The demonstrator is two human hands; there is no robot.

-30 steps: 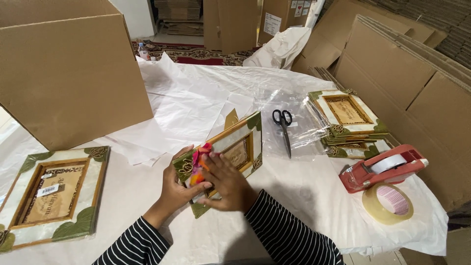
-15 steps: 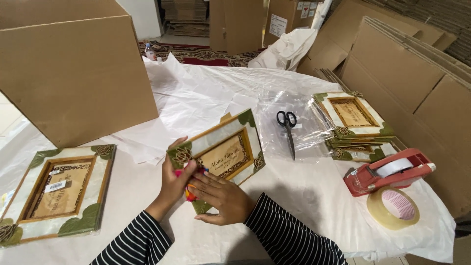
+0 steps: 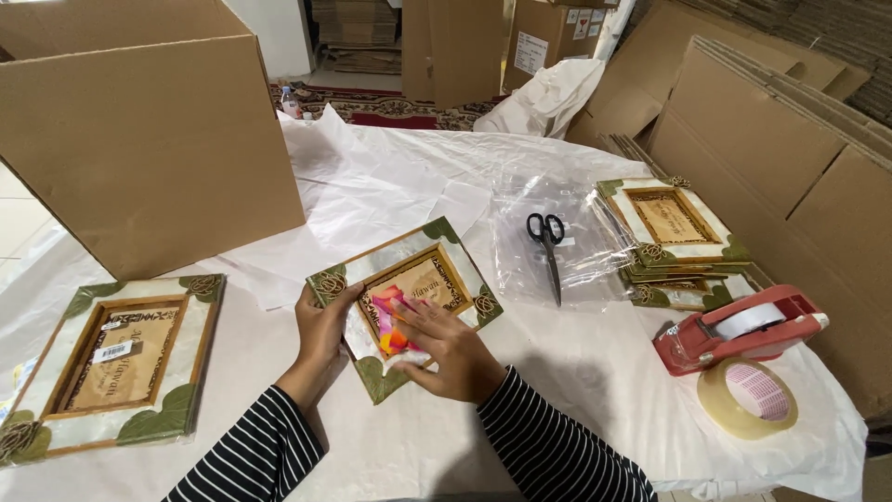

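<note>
While my left hand [image 3: 321, 327] braces the near corner: the small decorative picture frame [image 3: 406, 299] lies flat on the white-covered table [image 3: 576, 390], turned at an angle to me, so it cannot slide under the rubbing.
Left hand: I curl it around the frame's left edge, thumb on the pale border near a bronze rosette, fingers tucked beneath; it grips the frame and nothing else.
Right hand: I press it palm-down on a crumpled pink-and-orange cloth [image 3: 392, 321], fingers spread flat, pinning the cloth against the glass over the lower left of the frame's window. The hand bears on the cloth rather than closing around it.
Frame: pale border, green leaf corners, wooden inner moulding; it sits just in front of me, between the two hands.
Large frame [image 3: 111, 363]: same pattern, lying flat to my left, well apart, with a small white sticker on its glass.
Stack of frames [image 3: 669, 237]: piled at the right, partly on clear plastic bags [image 3: 548, 232], within reach.
Scissors [image 3: 548, 246]: black-handled, closed, resting on the plastic.
Tape dispenser [image 3: 739, 327]: red, at the right edge, with a loose roll of clear tape [image 3: 748, 398] just beside it.
Cardboard box [image 3: 139, 139]: open, standing at the far left.
</note>
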